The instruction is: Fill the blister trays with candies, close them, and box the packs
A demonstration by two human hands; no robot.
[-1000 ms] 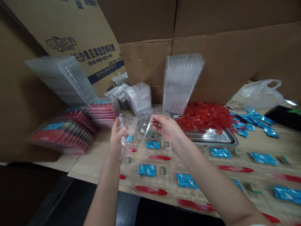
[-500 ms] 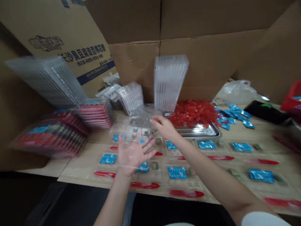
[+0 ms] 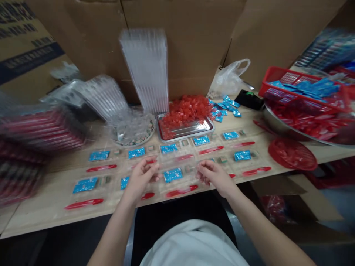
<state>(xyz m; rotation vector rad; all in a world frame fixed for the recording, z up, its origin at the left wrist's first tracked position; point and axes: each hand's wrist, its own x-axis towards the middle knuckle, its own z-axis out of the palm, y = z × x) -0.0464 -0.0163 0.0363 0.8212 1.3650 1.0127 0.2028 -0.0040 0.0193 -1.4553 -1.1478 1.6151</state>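
My left hand (image 3: 141, 178) and my right hand (image 3: 213, 176) grip the two ends of a clear plastic blister lid (image 3: 177, 162) just above a filled tray near the table's front edge. That tray holds a blue packet (image 3: 172, 174) and a red spoon (image 3: 181, 191). Fingers of both hands are curled on the lid's edges. Several more filled trays with blue packets and red spoons lie in rows across the wooden table (image 3: 55, 201).
A tall stack of clear lids (image 3: 146, 70) stands against the cardboard wall. A steel tray of red sweets (image 3: 184, 120), a round plate (image 3: 133, 131), red baskets (image 3: 302, 92) at right, and stacked finished packs (image 3: 36, 133) at left surround the rows.
The view swung right and down. Both hands came from the back left toward the front edge; the left hand, open half a second ago, now grips the clear lid together with the right.
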